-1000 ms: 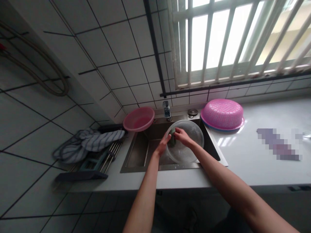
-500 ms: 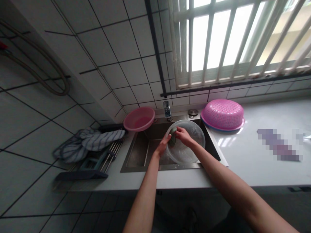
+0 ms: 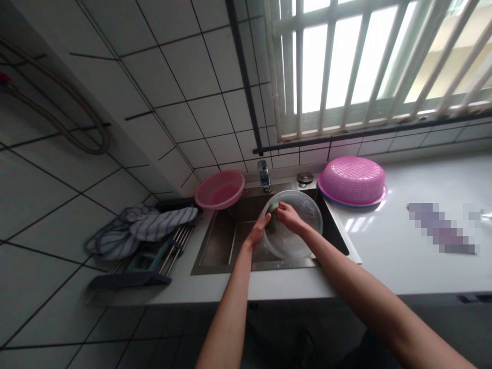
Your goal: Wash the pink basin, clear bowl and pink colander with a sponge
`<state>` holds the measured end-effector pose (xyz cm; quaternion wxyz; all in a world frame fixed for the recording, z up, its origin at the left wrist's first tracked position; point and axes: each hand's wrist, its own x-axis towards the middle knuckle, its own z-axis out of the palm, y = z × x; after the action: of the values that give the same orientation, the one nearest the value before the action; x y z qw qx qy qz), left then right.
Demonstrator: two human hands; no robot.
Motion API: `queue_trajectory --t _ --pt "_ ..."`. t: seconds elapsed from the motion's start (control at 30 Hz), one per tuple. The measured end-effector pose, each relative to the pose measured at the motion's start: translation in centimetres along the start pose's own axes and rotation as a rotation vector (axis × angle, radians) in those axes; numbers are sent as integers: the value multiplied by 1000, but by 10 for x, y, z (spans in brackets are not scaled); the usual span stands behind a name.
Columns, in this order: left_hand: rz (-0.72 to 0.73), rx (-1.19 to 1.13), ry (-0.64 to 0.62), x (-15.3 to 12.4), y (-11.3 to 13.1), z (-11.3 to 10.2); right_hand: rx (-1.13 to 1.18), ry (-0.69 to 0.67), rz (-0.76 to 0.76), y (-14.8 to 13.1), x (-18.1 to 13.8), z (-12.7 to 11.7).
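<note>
A clear plastic colander point(image 3: 303, 215) is tilted over the steel sink point(image 3: 219, 246). My left hand point(image 3: 257, 233) grips its left rim, fingers curled round the edge. Inside the colander, my right hand point(image 3: 289, 216) is closed on a green sponge point(image 3: 272, 210) and presses it against the upper left wall. Both forearms reach in from the bottom of the view.
A tap point(image 3: 263, 174) stands behind the sink. A pink basin point(image 3: 220, 188) sits at the sink's back left corner. An upturned pink basket point(image 3: 351, 180) lies on the white counter point(image 3: 403, 246) to the right. A striped cloth point(image 3: 142, 228) lies on a rack point(image 3: 154, 259) at left.
My right hand with the sponge has shifted slightly along the colander's upper left wall. The colander and my left hand have barely moved.
</note>
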<state>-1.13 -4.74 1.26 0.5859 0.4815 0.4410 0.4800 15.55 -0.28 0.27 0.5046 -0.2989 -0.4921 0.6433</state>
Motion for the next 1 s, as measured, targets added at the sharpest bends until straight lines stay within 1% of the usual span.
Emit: queue_trajectory --t 0.07,0.1,0.13,0.17,0.2,0.27,0.33,0.4,0.43,0.5,0.53,0.57,0.63,0.7,0.73,0.77,0.8,0.83,0.9,0.93,0.97,1.0 --pt "-25 10 -40 -1 0 4 98 193 -10 -8 9 -21" --pt "-40 -2 -59 -1 -1 5 136 260 -6 -12 12 -29" --pt "-46 -15 -75 -2 -1 6 164 299 0 -14 14 -35" --pt "-44 -25 -87 -2 -1 5 177 304 13 -14 14 -38" --pt "-40 -29 -89 -3 0 4 172 268 31 -14 13 -36" --pt "-49 -22 -62 -4 1 0 117 111 71 -9 5 -23" --pt "-60 1 12 -5 3 -5 24 -96 111 -1 -6 -3" --pt "-39 27 111 -5 5 -8 -56 -265 129 7 -15 17" --pt "-19 33 148 -4 6 -9 -84 -316 128 10 -17 24" --pt "16 40 158 -3 8 -10 -108 -337 95 13 -16 28" --pt "23 40 130 -2 8 -9 -97 -301 70 12 -13 25" --pt "22 38 90 -1 8 -7 -66 -232 44 11 -8 19" --pt "-4 13 14 0 6 -4 33 -20 2 5 3 2" --pt "-48 -49 -30 1 4 -1 122 205 -20 -1 11 -15" --pt "-65 -79 -42 1 3 0 135 280 -31 -3 13 -20" --pt "-75 -96 -50 1 2 1 116 299 -38 -3 13 -22" --pt "-76 -98 -53 1 1 1 69 257 -40 -2 12 -21" --pt "-67 -86 -51 1 0 0 2 169 -42 1 9 -16" --pt "-21 -44 -28 2 -2 -3 -148 -71 -65 10 2 -2" --pt "11 -24 -9 2 -3 -5 -216 -170 -93 14 0 6" --pt "42 -9 11 3 -4 -6 -276 -222 -134 18 -2 11" --pt "61 0 24 3 -5 -7 -336 -220 -181 20 -2 14"
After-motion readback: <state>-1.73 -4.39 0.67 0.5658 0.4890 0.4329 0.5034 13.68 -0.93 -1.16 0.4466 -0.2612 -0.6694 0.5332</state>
